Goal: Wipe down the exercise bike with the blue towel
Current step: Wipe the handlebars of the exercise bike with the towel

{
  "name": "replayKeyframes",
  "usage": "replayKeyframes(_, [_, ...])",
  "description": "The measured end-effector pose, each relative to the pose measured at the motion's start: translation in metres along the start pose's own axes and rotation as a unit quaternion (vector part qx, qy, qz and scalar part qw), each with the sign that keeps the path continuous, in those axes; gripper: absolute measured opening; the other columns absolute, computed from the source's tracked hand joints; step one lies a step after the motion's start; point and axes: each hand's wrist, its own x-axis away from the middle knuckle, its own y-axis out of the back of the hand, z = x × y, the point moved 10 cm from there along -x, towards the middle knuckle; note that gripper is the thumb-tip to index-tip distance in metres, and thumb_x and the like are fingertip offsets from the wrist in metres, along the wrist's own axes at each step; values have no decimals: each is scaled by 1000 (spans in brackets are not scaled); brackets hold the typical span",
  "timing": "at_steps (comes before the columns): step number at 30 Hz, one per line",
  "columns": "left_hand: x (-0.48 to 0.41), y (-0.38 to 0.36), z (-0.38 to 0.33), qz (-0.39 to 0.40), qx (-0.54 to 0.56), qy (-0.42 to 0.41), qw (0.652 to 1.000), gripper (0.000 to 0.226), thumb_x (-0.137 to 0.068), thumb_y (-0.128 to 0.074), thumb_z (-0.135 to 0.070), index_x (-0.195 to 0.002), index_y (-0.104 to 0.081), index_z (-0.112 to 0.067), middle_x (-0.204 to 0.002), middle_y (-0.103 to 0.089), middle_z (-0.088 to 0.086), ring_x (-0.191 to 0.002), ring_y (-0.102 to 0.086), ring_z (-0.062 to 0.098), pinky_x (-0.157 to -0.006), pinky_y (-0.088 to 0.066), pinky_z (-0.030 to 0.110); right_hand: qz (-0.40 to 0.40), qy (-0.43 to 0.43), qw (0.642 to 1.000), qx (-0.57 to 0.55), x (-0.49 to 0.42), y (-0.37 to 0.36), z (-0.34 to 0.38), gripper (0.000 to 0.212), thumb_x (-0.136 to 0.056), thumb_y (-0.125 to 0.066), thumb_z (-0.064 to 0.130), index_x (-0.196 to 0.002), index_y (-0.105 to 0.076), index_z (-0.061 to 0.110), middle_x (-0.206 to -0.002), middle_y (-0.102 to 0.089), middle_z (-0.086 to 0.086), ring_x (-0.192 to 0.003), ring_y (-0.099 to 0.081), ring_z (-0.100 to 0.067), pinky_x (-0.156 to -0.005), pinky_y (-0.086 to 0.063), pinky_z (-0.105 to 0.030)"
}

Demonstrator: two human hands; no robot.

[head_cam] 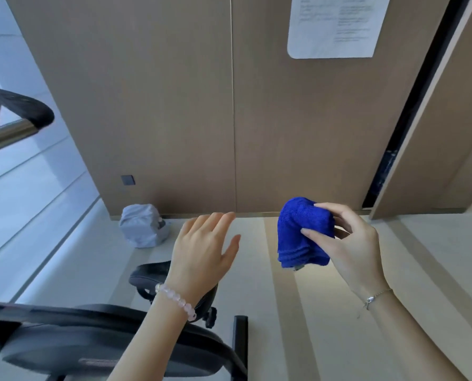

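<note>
My right hand [347, 243] grips the bunched blue towel [298, 229] in the air over the floor, thumb and fingers curled round it. My left hand [204, 248] hovers flat with fingers spread, holding nothing, just above the black saddle [149, 273] of the exercise bike. The bike's dark body [78, 345] fills the lower left. One black handlebar grip with a chrome tube [17, 116] shows at the left edge. The towel is to the right of the bike and does not touch it.
A brown panelled wall [174, 105] stands ahead with a white paper sheet [336, 23] on it. A grey-white covered object [142, 229] sits on the floor by the wall. A window runs along the left. A black bike base bar [240, 345] lies on the pale floor.
</note>
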Motion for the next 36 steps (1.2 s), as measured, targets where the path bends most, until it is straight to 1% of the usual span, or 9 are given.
replayKeyframes(3, [-20,-23,-26,6,12,-16,1000,35,-88,-44,-38,-110,-61,-16,-97,-67,-6,-89,-63,18,-83,-45,30,-21,-5,999,24,-10,34,-14,41,-67,-81,7,-94,-67,35,-96,-69,20,-95,-62,-4,-81,-50,-17])
replayKeyframes(5, [-33,-35,-41,9,19,-30,999,35,-88,-44,-38,-110,-62,-16,-97,-67,-6,-89,-64,18,-83,-46,31,-32,-9,999,37,-17,53,-23,41,-67,-81,7,-93,-67,36,-95,-68,21,-94,-62,-5,-81,-50,-19])
replayKeyframes(9, [-62,-56,-62,8,19,-52,998,35,-87,-45,-39,-109,-62,-17,-98,-67,-6,-88,-64,18,-84,-47,32,-45,-24,998,49,-39,80,-41,40,-67,-81,8,-92,-67,36,-94,-68,23,-92,-63,-5,-77,-50,-17])
replayKeyframes(13, [-98,-79,-72,1,8,-56,998,38,-87,-43,-42,-107,-63,-18,-96,-68,-5,-87,-65,19,-84,-48,33,-44,-33,997,57,-73,93,-60,37,-67,-81,11,-91,-67,36,-93,-69,19,-90,-63,-5,-76,-53,-25])
replayKeyframes(16, [-131,-101,-73,-8,3,-57,998,38,-87,-42,-42,-107,-63,-18,-97,-68,-5,-88,-65,19,-84,-48,34,-35,-26,997,62,-113,93,-73,36,-67,-81,13,-91,-67,35,-93,-69,19,-89,-62,-4,-76,-54,-28])
replayKeyframes(22, [-213,-150,-54,-35,-11,-39,999,38,-86,-42,-42,-107,-63,-18,-95,-68,-6,-88,-65,19,-85,-48,33,3,5,999,45,-226,71,-92,36,-66,-81,10,-90,-67,33,-90,-70,18,-84,-65,-6,-76,-54,-27])
replayKeyframes(28, [-290,-190,-18,-43,-26,-2,999,38,-87,-42,-42,-106,-64,-17,-96,-68,-7,-89,-64,19,-85,-46,33,43,14,998,40,-329,34,-118,36,-66,-81,11,-90,-67,35,-90,-70,18,-84,-65,-6,-77,-55,-32])
replayKeyframes(32, [-323,-195,17,-48,-57,26,997,39,-87,-41,-44,-106,-64,-18,-96,-68,-7,-89,-65,18,-85,-48,33,68,17,997,15,-382,-2,-131,36,-64,-81,15,-89,-67,37,-90,-70,18,-83,-66,-6,-78,-56,-37])
replayKeyframes(36, [-340,-196,65,-44,-97,73,992,39,-87,-42,-45,-107,-64,-19,-94,-68,-9,-89,-64,16,-85,-47,32,114,50,992,-3,-429,-57,-129,37,-64,-83,14,-89,-67,37,-90,-70,19,-83,-65,-4,-77,-54,-30])
